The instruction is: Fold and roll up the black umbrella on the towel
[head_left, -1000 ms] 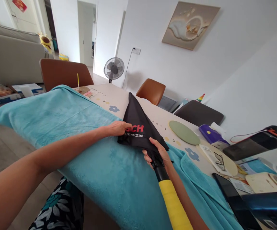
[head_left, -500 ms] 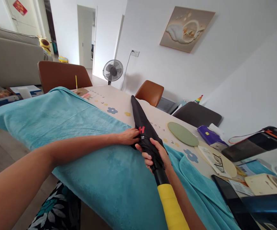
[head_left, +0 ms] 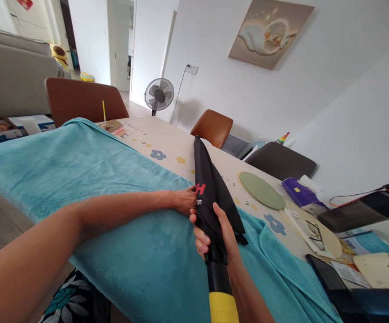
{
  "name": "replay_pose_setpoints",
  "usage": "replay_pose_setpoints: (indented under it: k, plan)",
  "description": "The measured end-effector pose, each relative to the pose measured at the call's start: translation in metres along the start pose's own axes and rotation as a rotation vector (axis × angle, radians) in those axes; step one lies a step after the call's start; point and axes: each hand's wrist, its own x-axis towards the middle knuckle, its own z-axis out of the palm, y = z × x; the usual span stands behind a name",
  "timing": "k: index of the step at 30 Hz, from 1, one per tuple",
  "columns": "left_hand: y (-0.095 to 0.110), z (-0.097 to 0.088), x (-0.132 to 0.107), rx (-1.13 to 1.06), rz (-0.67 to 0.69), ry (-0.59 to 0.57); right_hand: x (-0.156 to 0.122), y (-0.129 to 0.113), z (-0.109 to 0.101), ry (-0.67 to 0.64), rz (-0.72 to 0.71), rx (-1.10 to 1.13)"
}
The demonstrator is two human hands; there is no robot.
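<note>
A closed black umbrella point(head_left: 204, 168) with a red letter and a yellow grip point(head_left: 223, 308) points away from me over the table. My right hand point(head_left: 214, 231) is wrapped round its gathered cloth, just above the black shaft. At the canopy's left side, my left hand point(head_left: 184, 200) has its fingers curled in against the cloth; the fingertips are partly hidden behind it. A loose fold of canopy point(head_left: 230, 204) hangs out on the right. Under both arms lies a turquoise blanket point(head_left: 130, 251) draped over the table's near side.
Beyond the blanket, the flower-patterned tabletop point(head_left: 167, 130) carries a green oval mat point(head_left: 261, 190), a purple tissue pack point(head_left: 300, 196), glasses point(head_left: 314, 235), a dark tablet point(head_left: 327, 273) and a black bag point(head_left: 352, 213). Chairs point(head_left: 87, 101) and a fan point(head_left: 159, 94) stand behind.
The umbrella has turned more upright in view, its tip shifting right and its yellow grip moving down and left. The loose canopy fold on the right now spreads wider. Both hands stay on the umbrella.
</note>
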Motion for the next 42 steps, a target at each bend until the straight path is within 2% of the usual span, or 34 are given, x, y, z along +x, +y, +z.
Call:
replay_pose_setpoints:
  k: [2, 4, 5, 7, 10, 12, 15, 18, 22, 29, 33, 35, 38, 40, 42]
  plan:
    - [0.001, -0.001, -0.001, -0.024, 0.008, 0.03, -0.001, -0.002, 0.001, 0.055, -0.034, -0.045]
    - [-0.001, -0.006, -0.001, -0.078, -0.05, 0.07, -0.001, -0.01, -0.001, 0.116, -0.069, -0.136]
    - [-0.003, -0.01, 0.0, -0.126, -0.116, 0.093, -0.002, -0.015, -0.003, 0.148, -0.079, -0.192]
    - [-0.01, -0.021, 0.001, -0.293, -0.353, 0.186, -0.002, -0.022, -0.006, 0.223, -0.066, -0.327]
    - [-0.015, -0.037, 0.005, -0.838, -0.781, 0.386, -0.001, -0.017, -0.004, 0.397, -0.053, -0.532]
    - [-0.012, -0.042, 0.008, -1.299, -0.941, 0.427, -0.002, -0.006, 0.002, 0.474, -0.104, -0.584]
    - [-0.001, -0.039, 0.011, -1.818, -0.992, 0.444, -0.003, 0.011, 0.011, 0.447, -0.165, -0.581]
    - [0.007, -0.032, 0.012, -2.065, -1.003, 0.514, -0.004, 0.018, 0.015, 0.38, -0.196, -0.55]
    - [0.006, -0.03, 0.009, -2.1, -1.101, 0.578, -0.001, 0.02, 0.011, 0.251, -0.147, -0.401]
    - [0.005, -0.033, 0.005, -2.142, -1.13, 0.541, 0.009, 0.028, 0.011, -0.055, -0.11, 0.004]
    - [0.006, -0.031, 0.006, -2.103, -1.142, 0.435, 0.013, 0.031, 0.012, -0.008, -0.094, 0.046]
    - [0.002, -0.029, 0.007, -2.05, -1.086, 0.422, 0.016, 0.029, 0.01, 0.015, -0.095, 0.055]
    - [-0.015, -0.026, 0.007, -1.811, -0.961, 0.432, 0.02, 0.023, 0.006, 0.027, -0.137, 0.067]
    - [-0.033, -0.028, 0.003, -1.466, -0.951, 0.426, 0.022, 0.021, 0.004, 0.059, -0.14, 0.029]
    - [-0.051, -0.035, -0.003, -1.001, -0.992, 0.495, 0.022, 0.02, 0.003, 0.104, -0.123, -0.027]
